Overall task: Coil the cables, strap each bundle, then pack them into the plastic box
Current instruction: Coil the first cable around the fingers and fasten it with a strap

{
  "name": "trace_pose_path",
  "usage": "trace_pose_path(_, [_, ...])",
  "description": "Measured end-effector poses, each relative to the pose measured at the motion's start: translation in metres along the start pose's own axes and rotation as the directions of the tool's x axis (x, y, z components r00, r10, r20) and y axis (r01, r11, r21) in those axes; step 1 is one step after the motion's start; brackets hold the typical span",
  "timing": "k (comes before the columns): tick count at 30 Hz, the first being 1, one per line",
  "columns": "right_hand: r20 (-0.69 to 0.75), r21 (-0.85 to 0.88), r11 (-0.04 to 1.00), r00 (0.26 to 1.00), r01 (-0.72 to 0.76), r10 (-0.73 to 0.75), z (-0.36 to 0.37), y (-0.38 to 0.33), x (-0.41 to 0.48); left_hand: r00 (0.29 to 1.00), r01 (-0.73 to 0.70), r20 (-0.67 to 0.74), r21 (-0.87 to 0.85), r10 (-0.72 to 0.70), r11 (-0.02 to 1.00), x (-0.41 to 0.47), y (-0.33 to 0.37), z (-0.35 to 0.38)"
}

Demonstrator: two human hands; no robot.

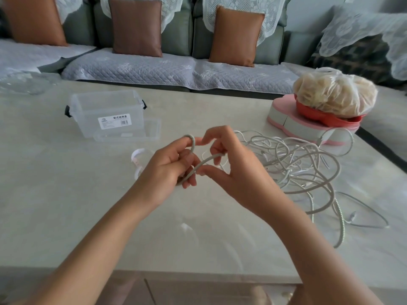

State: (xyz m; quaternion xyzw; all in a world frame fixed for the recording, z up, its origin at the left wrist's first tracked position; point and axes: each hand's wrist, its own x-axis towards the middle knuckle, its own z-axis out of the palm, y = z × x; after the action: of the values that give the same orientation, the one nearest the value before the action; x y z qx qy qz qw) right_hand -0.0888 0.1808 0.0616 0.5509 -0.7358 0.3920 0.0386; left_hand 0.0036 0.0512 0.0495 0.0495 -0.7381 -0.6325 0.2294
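A grey braided cable runs between both my hands above the middle of the table. My left hand holds it, with a small loop bent over the index finger. My right hand pinches the same cable between thumb and fingers just to the right. A tangled heap of white and grey cables lies on the table to the right of my hands. The clear plastic box stands open at the back left, its clear lid lying against its front. White straps lie left of my left hand, partly hidden by it.
A pink and white container with a red dish and a bag of pale food stands at the back right. A sofa with brown cushions runs behind the table. The table's front edge lies near me.
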Motion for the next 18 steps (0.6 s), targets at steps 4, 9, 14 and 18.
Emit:
trace_pose_path(4, [-0.019, 0.158, 0.986, 0.999, 0.052, -0.050, -0.003, -0.004, -0.001, 0.999, 0.012, 0.032, -0.033, -0.011, 0.999, -0.001, -0.004, 0.000])
trace_pose_path(9, [-0.051, 0.164, 0.986, 0.999, 0.020, -0.011, -0.003, -0.003, 0.002, 0.992, 0.012, 0.126, -0.045, -0.006, 0.999, -0.006, -0.006, 0.002])
trace_pose_path(14, [-0.092, 0.151, 0.989, 0.996, 0.003, 0.011, -0.008, -0.001, 0.002, 0.992, 0.050, 0.124, -0.077, -0.040, 0.996, -0.011, -0.002, 0.006])
trace_pose_path(18, [-0.035, 0.116, 0.993, 0.999, -0.017, 0.021, -0.002, 0.001, 0.002, 0.984, 0.043, 0.171, 0.000, -0.043, 0.999, -0.017, -0.005, 0.012])
